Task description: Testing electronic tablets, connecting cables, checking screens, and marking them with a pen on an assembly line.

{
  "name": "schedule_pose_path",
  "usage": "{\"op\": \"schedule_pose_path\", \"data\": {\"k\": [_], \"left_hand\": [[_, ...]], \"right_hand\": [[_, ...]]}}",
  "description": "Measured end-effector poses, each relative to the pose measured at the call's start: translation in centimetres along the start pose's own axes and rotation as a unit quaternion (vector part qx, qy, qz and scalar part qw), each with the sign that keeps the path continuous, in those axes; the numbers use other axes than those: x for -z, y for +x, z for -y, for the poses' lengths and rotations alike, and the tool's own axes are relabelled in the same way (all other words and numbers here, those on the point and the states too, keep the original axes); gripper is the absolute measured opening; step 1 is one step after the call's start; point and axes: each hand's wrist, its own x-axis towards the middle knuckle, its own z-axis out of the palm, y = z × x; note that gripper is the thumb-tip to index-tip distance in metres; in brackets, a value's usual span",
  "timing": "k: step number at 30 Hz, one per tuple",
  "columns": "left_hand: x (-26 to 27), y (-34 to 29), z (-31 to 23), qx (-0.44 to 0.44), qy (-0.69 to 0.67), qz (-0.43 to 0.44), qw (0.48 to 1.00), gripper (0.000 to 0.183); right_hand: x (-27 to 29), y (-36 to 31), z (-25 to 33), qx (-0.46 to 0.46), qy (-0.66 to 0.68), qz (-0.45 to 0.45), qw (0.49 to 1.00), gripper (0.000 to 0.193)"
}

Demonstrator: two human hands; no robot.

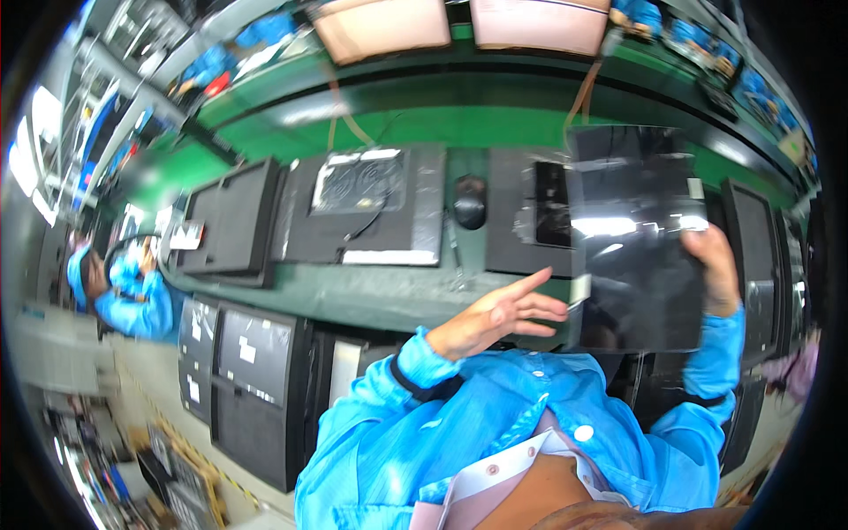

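A large, dark, glossy flat panel (632, 283) stands tilted over the bench in front of me, with lights mirrored in it and small pale tabs at its side edges. My right hand (717, 269) grips its right edge. Beside the panel's left edge is my left hand (496, 318), fingers spread and nothing in them; whether a fingertip touches the edge I cannot tell. Behind the panel lies a black foam pad (510, 237) bearing a smaller dark rectangular piece (553, 205), partly hidden.
A black computer mouse (470, 201) sits left of the foam pad. Further left, a film-covered plate (358, 183) lies on another dark pad (300, 231). Black trays (228, 221) stand at the bench's left, others (252, 424) below. A co-worker in blue (132, 305) is far left.
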Motion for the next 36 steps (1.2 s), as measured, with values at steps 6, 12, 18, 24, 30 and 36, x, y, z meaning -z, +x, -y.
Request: {"op": "schedule_pose_path", "data": {"k": [6, 12, 18, 24, 30, 36], "left_hand": [[0.9, -11.5, -1.0, -0.124, -0.044, -0.368, 0.920, 0.055], [1.7, -19.5, -3.0, -0.393, -0.106, -0.467, 0.785, 0.035], [3.0, -20.5, -6.1, -0.429, -0.092, -0.476, 0.762, 0.031], [3.4, -20.1, -7.4, -0.457, -0.158, -0.435, 0.760, 0.024], [3.5, -20.0, -6.8, -0.434, -0.116, -0.464, 0.763, 0.026], [3.5, -18.7, -5.8, -0.418, -0.082, -0.469, 0.774, 0.027]], "right_hand": [[-21.7, 13.0, -9.5, 0.069, -0.093, 0.238, 0.964, 0.041], [-36.6, 18.3, -14.7, 0.484, -0.496, 0.248, 0.677, 0.032], [-36.8, 15.9, -15.8, 0.392, -0.368, 0.299, 0.788, 0.023], [-38.4, 15.4, -15.1, 0.525, -0.495, 0.239, 0.650, 0.025], [-36.3, 11.2, -12.4, 0.342, -0.264, 0.311, 0.847, 0.026], [-35.8, 9.4, -11.1, 0.282, -0.209, 0.315, 0.882, 0.024]]}}
